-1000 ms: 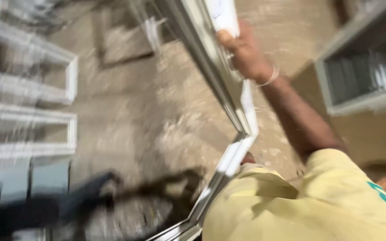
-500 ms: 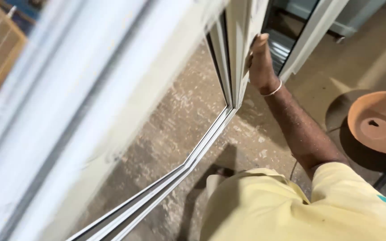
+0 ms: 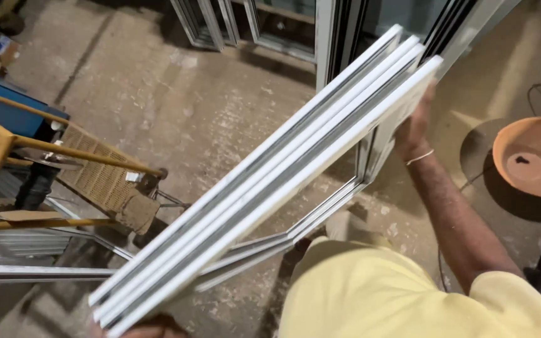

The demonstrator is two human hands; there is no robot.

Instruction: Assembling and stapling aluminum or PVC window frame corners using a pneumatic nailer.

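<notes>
Above the dusty concrete floor (image 3: 208, 119): white window frame (image 3: 270, 181) held tilted, spanning lower left to upper right. Right hand (image 3: 413, 128) closed on its upper side rail, fingers hidden behind the profile. Left hand (image 3: 151, 328) at the lower corner, barely visible; grip cannot be told. Wicker chair (image 3: 95, 178) at left.

- A pale yellow shirt (image 3: 370, 294) covers the torso, plain and loose.
- Its short sleeve (image 3: 521, 307) ends above the elbow, leaving the right arm (image 3: 452, 219) bare.
- A thin light band (image 3: 419, 158), perhaps a thread, circles the right wrist.
- The right hand (image 3: 413, 128) wears no glove.
- The left hand (image 3: 151, 327) barely shows at the bottom edge.
</notes>
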